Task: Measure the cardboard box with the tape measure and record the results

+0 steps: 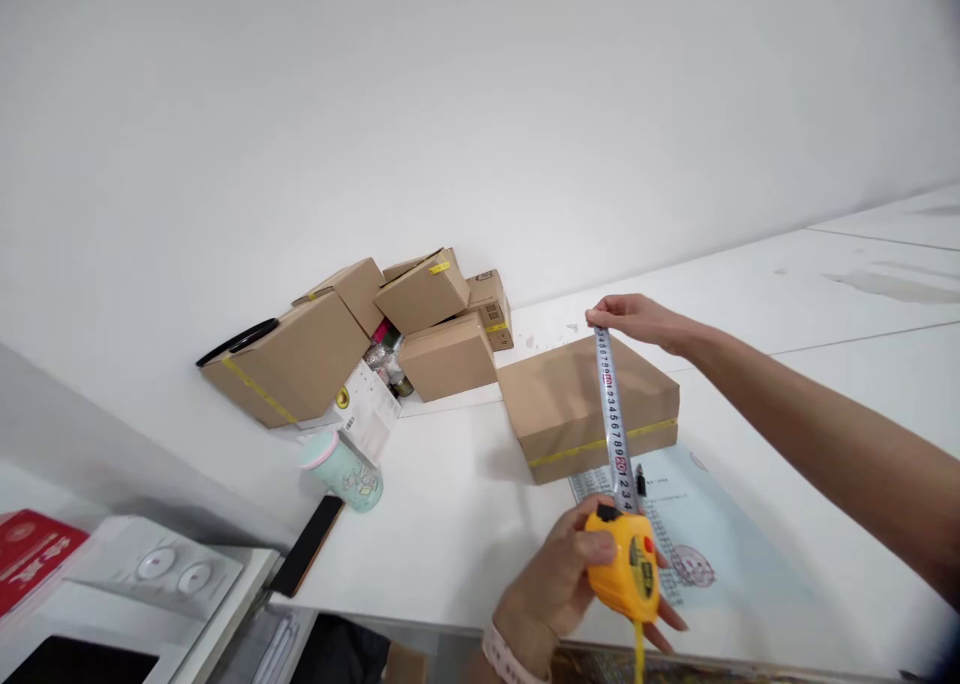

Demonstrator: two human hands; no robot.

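Over a brown cardboard box on a white counter, a likely springy silver metal blade is pinched at its end by the right hand, its probably light yellow plastic tape measure held nearer, best by the case, in the half-curled left hand.

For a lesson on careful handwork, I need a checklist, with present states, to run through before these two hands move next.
1. Left hand has a grip on the tape measure: ok.
2. Right hand pinches the strip at its far end: ok.
3. Strip runs across the box: ok.
4. Strip's tip meets the box's far edge: cannot tell, fingers cover it.
5. Strip's numbers face up: ok.
6. Pen off the box: ok.
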